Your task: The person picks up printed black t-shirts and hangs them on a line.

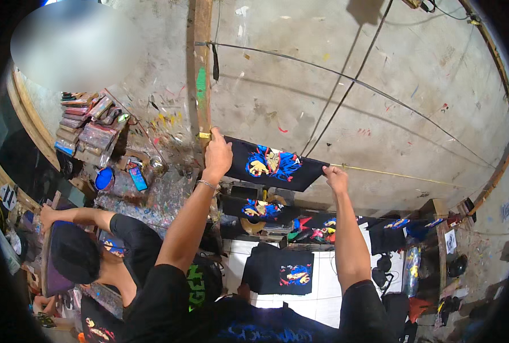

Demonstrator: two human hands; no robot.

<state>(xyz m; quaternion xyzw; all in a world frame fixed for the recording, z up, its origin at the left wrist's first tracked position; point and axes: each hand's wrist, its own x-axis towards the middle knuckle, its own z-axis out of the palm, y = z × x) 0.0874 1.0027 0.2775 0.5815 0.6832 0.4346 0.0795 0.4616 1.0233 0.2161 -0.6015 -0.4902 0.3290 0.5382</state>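
**Holding a black printed cloth by two corners along a line**

Gripping the upper left corner of the black printed cloth (273, 164) with the left hand (218, 153), near a wooden post (203, 86); could drop through a loosened pinch. Stretched between both hands, print facing out; could smear if not yet dry, impossible to tell. Pinching the upper right corner with the right hand (337, 178), beside a yellow line (403, 178); could crease from uneven pulling. Seen at far left: a dark-marked white sign (7, 196); then green lettering (193, 286) on dark fabric; far right, a white paper (450, 241), too small to read.
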